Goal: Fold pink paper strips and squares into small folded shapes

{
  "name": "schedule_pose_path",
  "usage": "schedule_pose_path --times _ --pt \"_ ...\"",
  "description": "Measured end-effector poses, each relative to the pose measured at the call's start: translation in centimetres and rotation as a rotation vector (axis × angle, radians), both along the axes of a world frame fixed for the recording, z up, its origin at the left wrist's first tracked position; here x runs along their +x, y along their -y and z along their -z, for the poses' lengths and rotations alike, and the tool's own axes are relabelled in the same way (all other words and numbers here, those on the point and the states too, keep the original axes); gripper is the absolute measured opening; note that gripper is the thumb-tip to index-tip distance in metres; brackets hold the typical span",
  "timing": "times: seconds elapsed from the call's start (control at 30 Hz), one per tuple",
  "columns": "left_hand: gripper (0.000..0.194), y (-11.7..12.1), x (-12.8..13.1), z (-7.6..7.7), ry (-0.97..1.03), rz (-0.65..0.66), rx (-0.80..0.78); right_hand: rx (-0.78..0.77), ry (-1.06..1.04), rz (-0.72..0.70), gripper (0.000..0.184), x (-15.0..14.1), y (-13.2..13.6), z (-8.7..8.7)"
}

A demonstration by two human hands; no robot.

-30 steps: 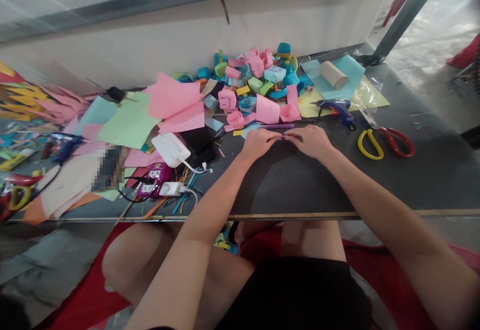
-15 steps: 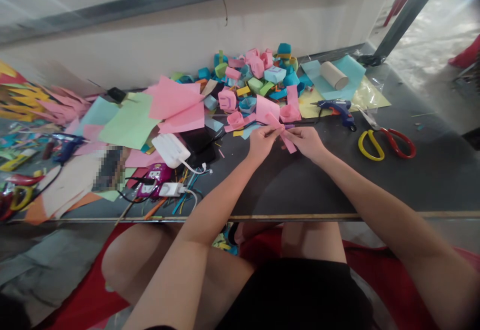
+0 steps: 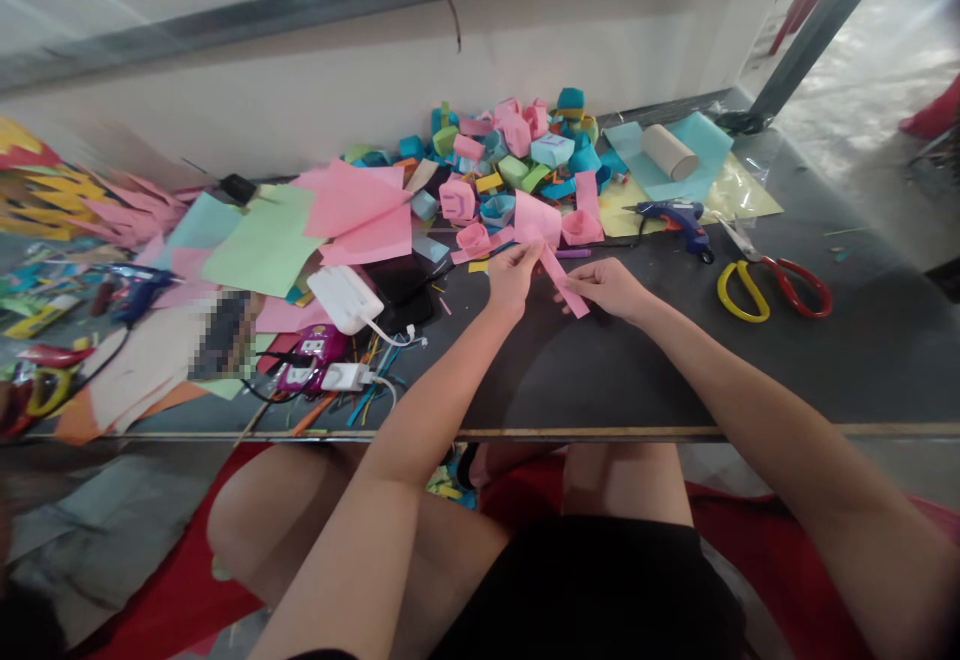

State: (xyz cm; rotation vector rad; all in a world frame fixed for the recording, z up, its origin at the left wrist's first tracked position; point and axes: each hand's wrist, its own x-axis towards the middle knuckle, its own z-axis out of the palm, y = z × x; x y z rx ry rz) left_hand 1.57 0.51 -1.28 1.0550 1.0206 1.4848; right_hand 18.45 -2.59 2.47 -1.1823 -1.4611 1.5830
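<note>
A narrow pink paper strip (image 3: 564, 285) slants between my two hands, above the dark tabletop (image 3: 622, 380). My left hand (image 3: 514, 275) pinches its upper end between thumb and fingers. Lower down, my right hand (image 3: 606, 287) has thumb and fingers closed on the strip near its free end. Just beyond my fingers lie a curled pink paper piece (image 3: 537, 217) and a pink folded paper ring (image 3: 581, 227). A purple stick-like thing (image 3: 574, 253) shows behind the strip.
Folded paper pieces (image 3: 514, 135) in several colours are heaped against the wall. To the right lie a blue glue gun (image 3: 679, 220), scissors (image 3: 776, 280) and a cardboard tube (image 3: 668, 152). Leftward are paper sheets (image 3: 259, 240), a white charger (image 3: 345, 300) and a purple power socket (image 3: 311, 355).
My hands have moved apart, the left one slightly left and the right one slightly down. More of the pink strip now shows stretched between them.
</note>
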Motion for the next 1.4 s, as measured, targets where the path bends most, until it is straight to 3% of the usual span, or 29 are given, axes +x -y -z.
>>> schedule_pose_path --times 0.13,0.23,0.3,0.37,0.47,0.57,0.67,0.8,1.1,1.27,1.4 --pt "0.020 -0.8 -0.7 -0.3 0.066 -0.085 -0.076 0.024 0.021 -0.021 0.024 0.2 0.0 -0.2" --pt "0.018 -1.8 -2.3 -0.8 0.140 -0.236 -0.130 0.037 0.075 -0.106 0.028 0.6 0.1 0.0" --pt "0.021 -2.3 -3.3 -1.1 0.148 -0.330 -0.127 0.047 0.102 -0.142 0.030 0.7 0.2 0.3" --pt "0.027 -2.2 -3.8 -1.3 0.106 -0.342 -0.108 0.052 0.083 -0.102 0.033 0.6 0.1 0.7" --pt "0.039 -1.3 -2.9 -1.3 0.006 -0.113 -0.071 0.062 0.001 0.052 0.037 0.2 -0.2 1.2" --pt "0.036 0.0 -1.3 -0.7 -0.252 0.126 0.050 0.078 -0.044 0.140 0.035 0.1 -0.3 1.3" --pt "0.036 0.4 -0.4 -0.1 -0.331 0.202 0.179 0.071 -0.004 0.099 0.034 0.2 -0.3 1.1" --pt "0.046 -0.1 -0.7 0.3 -0.273 0.324 0.174 0.063 0.017 0.074 0.035 0.3 -0.3 1.0" --pt "0.015 -0.1 -1.3 0.4 -0.531 0.282 0.328 0.033 -0.037 0.088 0.035 0.2 -0.4 0.7" --pt "0.024 -0.3 -1.8 0.2 -0.659 0.281 0.485 -0.028 -0.087 0.112 0.031 0.2 -0.4 0.8" --pt "0.025 -0.4 -1.9 0.3 -0.651 0.297 0.456 -0.094 -0.136 0.117 0.026 0.1 -0.4 0.8"
